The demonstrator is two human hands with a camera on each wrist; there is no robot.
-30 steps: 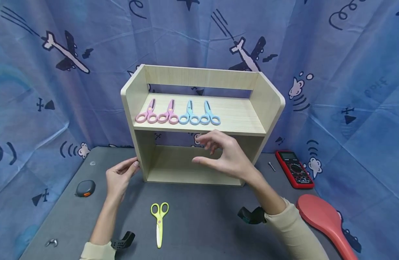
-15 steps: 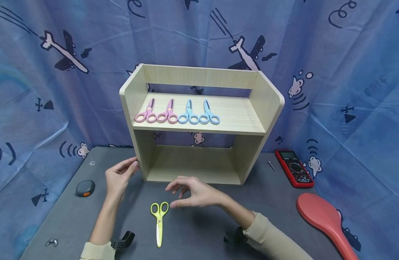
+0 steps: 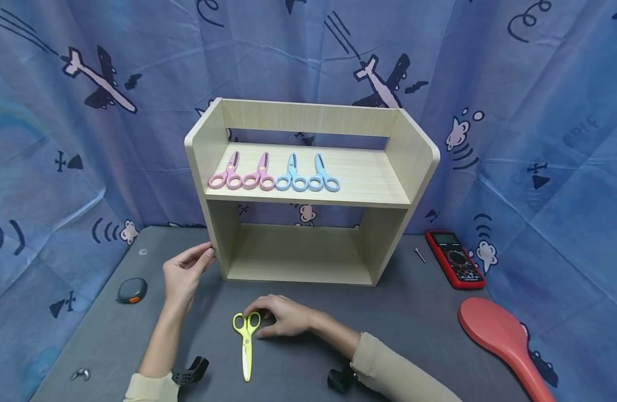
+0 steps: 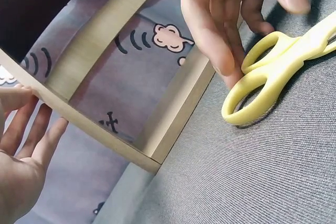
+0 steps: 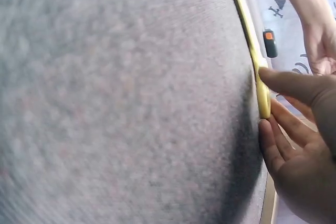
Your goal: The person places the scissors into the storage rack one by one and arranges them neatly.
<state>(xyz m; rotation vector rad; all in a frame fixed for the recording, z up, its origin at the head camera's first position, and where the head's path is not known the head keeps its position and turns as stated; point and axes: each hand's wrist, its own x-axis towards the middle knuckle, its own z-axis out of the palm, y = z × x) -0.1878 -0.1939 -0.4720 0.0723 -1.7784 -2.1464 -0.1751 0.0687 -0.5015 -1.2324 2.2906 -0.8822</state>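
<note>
Yellow scissors [image 3: 246,340] lie on the grey table with the handle loops toward the shelf. My right hand [image 3: 284,318] is at the right loop, its fingertips at the top and the thumb beside it. In the left wrist view, its fingers reach down at the yellow handles [image 4: 257,95] while the thumb stays apart from them. My left hand [image 3: 182,276] touches the lower left side of a pale wooden shelf [image 3: 308,195] with its fingertips. Two pink scissors [image 3: 259,173] and two blue scissors [image 3: 292,174] stand in a row on the upper board.
On the right lie a red multimeter [image 3: 455,261], a small screw [image 3: 420,255] and a red paddle-shaped thing [image 3: 494,329]. A dark rounded tape-measure-like object [image 3: 132,291], a small metal piece [image 3: 80,374] and a washer-like disc [image 3: 143,252] are at left. A blue patterned curtain [image 3: 308,56] hangs behind.
My right hand has come down from in front of the shelf, leftward and nearer me, to the handles of the yellow scissors. The left hand stays at the shelf's side.
</note>
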